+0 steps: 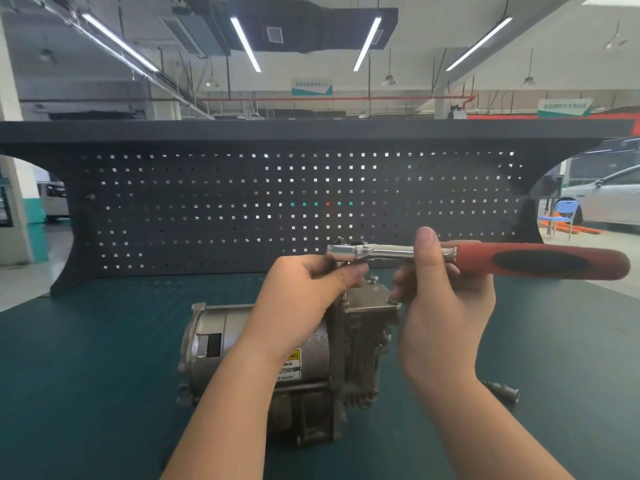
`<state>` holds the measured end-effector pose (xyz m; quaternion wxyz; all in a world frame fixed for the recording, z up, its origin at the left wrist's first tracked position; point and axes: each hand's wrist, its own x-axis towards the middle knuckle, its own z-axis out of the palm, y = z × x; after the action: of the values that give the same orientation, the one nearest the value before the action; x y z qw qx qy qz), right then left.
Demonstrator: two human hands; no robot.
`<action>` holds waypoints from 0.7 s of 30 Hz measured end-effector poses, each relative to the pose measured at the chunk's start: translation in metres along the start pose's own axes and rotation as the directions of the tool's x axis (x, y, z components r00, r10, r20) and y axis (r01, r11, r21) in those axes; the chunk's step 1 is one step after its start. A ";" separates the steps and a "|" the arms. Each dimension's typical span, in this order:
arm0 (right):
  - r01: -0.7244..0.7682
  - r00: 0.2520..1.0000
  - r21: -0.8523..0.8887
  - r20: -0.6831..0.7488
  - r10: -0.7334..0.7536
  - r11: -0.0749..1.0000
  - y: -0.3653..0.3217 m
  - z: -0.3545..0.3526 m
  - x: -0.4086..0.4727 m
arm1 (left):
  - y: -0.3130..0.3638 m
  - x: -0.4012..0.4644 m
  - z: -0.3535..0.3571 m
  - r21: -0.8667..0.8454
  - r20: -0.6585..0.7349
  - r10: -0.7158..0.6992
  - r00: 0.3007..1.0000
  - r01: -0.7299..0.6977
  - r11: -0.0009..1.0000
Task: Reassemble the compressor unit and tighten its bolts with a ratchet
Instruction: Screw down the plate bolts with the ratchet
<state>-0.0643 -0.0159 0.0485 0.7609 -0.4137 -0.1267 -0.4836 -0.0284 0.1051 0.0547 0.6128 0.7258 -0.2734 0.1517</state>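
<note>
The grey metal compressor unit (pixel 311 348) lies on its side on the green mat, with a yellow warning label on its body. A flat head plate (pixel 372 299) sits on top at its right end, with a bolt (pixel 373 279) standing in it. Above the plate I hold a ratchet (pixel 485 259) level; it has a chrome head and shaft and a red and black handle pointing right. My right hand (pixel 440 299) grips the chrome shaft, thumb up. My left hand (pixel 304 299) pinches the part under the ratchet head; that part is hidden by my fingers.
A loose metal socket or bolt piece (pixel 504 391) lies on the mat (pixel 86 375) right of the compressor. A dark pegboard (pixel 207 209) stands along the back edge of the bench. Cars and a blue chair are far off in the workshop.
</note>
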 end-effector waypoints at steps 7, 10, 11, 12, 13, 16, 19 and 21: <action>-0.266 0.936 0.449 -0.090 0.340 0.853 -0.002 -0.016 0.038 | -0.006 -0.009 0.022 0.862 -0.071 0.014 0.997 0.055 0.503; -0.297 0.912 0.481 -0.112 0.394 0.825 0.001 -0.025 0.051 | -0.009 -0.003 0.023 0.883 -0.017 0.003 1.000 0.013 0.470; -0.301 0.908 0.469 -0.124 0.399 0.830 0.003 -0.026 0.052 | -0.010 -0.001 0.021 0.879 0.013 -0.003 1.000 -0.010 0.476; -0.305 0.906 0.456 -0.132 0.403 0.836 0.005 -0.027 0.053 | -0.011 0.002 0.017 0.873 0.040 -0.010 0.999 -0.031 0.486; -0.312 0.904 0.447 -0.132 0.407 0.838 0.007 -0.027 0.052 | -0.010 0.003 0.012 0.863 0.067 -0.015 0.998 -0.051 0.502; -0.352 0.896 0.455 -0.090 0.435 0.818 0.010 -0.025 0.047 | -0.008 0.004 -0.006 0.778 0.177 -0.040 0.983 -0.115 0.617; -0.404 0.880 0.492 -0.021 0.474 0.771 0.009 -0.019 0.040 | -0.007 0.005 -0.029 0.452 0.305 -0.090 0.948 -0.061 0.890; -0.449 0.857 0.526 0.025 0.514 0.722 0.009 -0.016 0.035 | -0.007 0.007 -0.043 0.197 0.376 -0.099 0.921 0.024 0.980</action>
<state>-0.0427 -0.0480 0.0550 0.9485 -0.1832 -0.0922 -0.2414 -0.0135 0.1460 0.0616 0.4802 0.8044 -0.3495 0.0125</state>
